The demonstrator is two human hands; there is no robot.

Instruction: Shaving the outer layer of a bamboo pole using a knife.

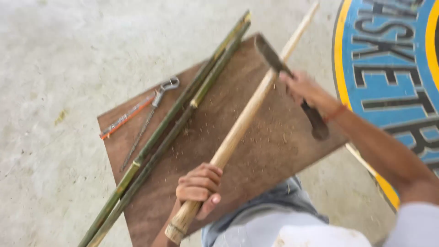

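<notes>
left hand [199, 186] grips pale stick [242, 123] at lower centre | right hand [305, 89] closed on knife [292, 87], blade at stick | shavings on board [256, 151], stick looks partly scraped | green strips [173, 123] untouched at left

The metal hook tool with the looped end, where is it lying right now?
In the head view, the metal hook tool lies on the left part of the wooden board, between an orange-and-grey rod and the green bamboo strips, away from both hands.
</notes>
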